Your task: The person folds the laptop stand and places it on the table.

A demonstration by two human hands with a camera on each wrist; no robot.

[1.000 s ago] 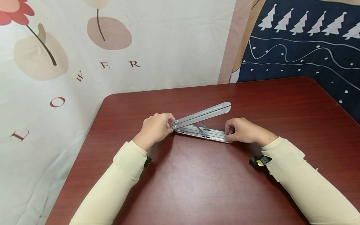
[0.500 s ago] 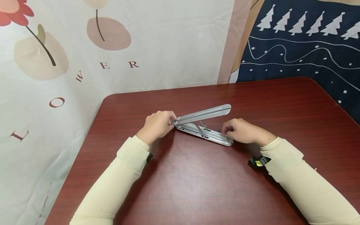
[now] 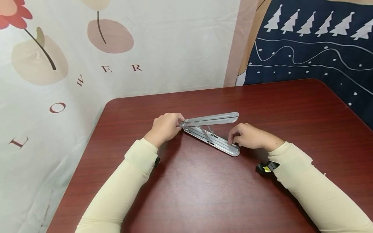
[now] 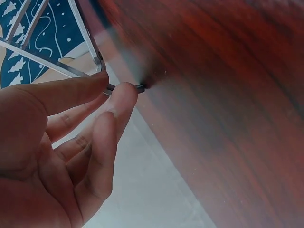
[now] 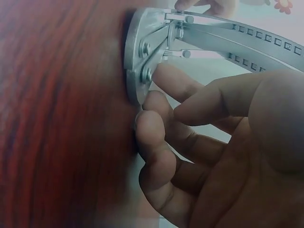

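A silver folding laptop stand [image 3: 214,119] lies on the table, narrow, its upper bar raised over its lower bar [image 3: 222,145] on thin struts. My left hand [image 3: 166,127] pinches its joined left end between thumb and fingers. In the left wrist view, the stand's dark end pokes out past the fingertips. My right hand [image 3: 249,136] is by the right end of the lower bar, fingers loosely bent. The right wrist view has those fingertips [image 5: 151,127] right at the edge of the stand's rounded end [image 5: 138,61], with the thumb apart from it.
The reddish-brown wooden table [image 3: 198,191] reaches back to a pale curtain [image 3: 180,42] with flower prints. A dark blue cloth [image 3: 309,55] with white trees hangs at the back right. A black wrist device [image 3: 263,169] sits under the right sleeve.
The stand has turned clockwise, its lower bar's right end coming nearer and its upper bar lying more level. My left hand moved slightly away and right; my right fingers came off the bar's end.
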